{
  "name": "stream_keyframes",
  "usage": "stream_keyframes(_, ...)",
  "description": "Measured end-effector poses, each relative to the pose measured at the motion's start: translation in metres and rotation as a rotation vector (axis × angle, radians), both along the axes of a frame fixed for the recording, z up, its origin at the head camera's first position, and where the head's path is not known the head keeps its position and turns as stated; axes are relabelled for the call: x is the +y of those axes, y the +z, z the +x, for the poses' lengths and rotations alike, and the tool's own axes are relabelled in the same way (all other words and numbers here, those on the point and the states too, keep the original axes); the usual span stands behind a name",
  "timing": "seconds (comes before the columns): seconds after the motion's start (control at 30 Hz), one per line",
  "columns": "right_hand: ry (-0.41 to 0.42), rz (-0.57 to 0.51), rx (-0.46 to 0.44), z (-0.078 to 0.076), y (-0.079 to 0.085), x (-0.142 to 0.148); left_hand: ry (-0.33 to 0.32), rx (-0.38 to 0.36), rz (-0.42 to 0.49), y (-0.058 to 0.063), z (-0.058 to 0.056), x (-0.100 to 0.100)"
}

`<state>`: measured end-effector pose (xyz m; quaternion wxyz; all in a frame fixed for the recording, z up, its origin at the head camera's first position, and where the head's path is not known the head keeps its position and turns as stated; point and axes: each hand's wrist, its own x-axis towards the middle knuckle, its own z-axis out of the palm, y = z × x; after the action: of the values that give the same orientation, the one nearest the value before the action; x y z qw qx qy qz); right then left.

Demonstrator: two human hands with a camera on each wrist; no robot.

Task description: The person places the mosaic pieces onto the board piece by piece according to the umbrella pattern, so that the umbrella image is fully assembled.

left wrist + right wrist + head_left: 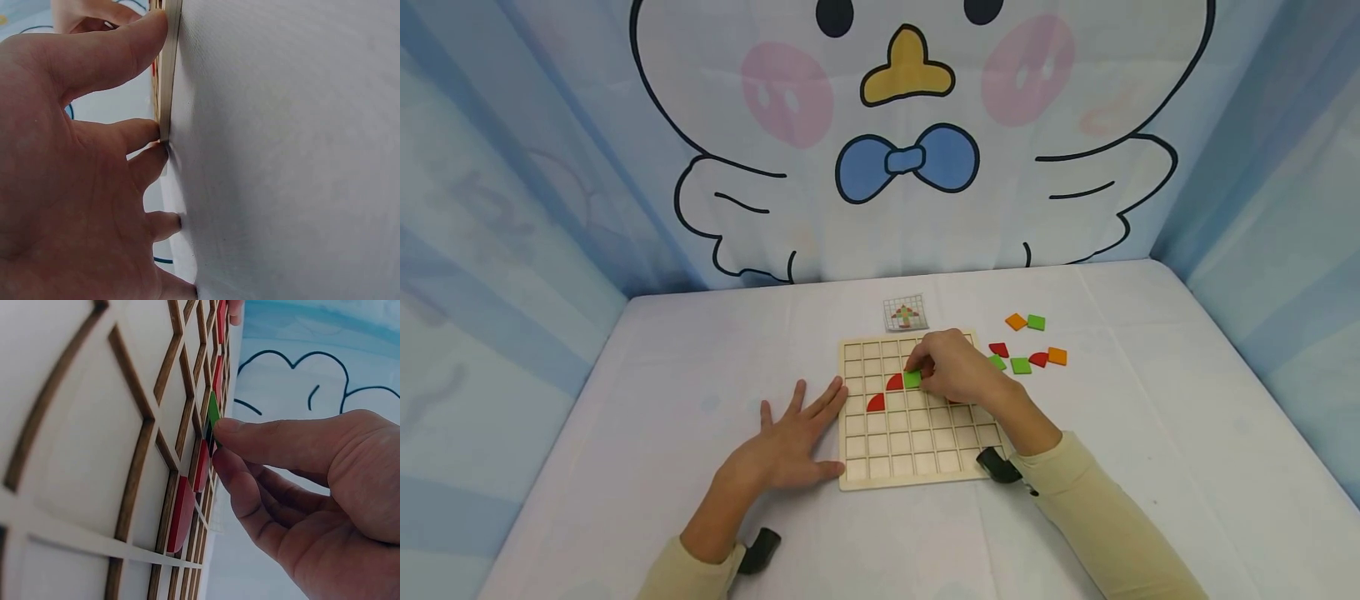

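A wooden grid board (901,463) lies on the table. My right hand (958,368) is over its upper part, pinching a green square tile (214,411) between thumb and forefinger. In the right wrist view that tile is tilted at a grid cell. Left of it in the head view, two red quarter-round tiles (876,403) sit in cells. Other red tiles (182,515) sit in the grid close to the right hand, which mostly hides them in the head view. My left hand (793,446) lies with fingers spread, its thumb and fingertips against the board's left edge.
Behind the board lies a small pattern card (906,313) with a coloured figure on a grid. Loose orange (1057,357), green (1021,366) and red tiles (998,350) are scattered right of the board. A printed curtain (910,233) hangs behind the table.
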<state>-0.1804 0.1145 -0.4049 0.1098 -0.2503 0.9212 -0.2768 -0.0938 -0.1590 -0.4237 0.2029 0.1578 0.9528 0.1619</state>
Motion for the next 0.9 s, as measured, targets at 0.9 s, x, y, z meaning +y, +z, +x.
stream_keyframes(0.9, -0.057, -0.019, -0.022, -0.001, 0.004, 0.012, 0.005, -0.001, 0.006, 0.000, 0.001, 0.000)
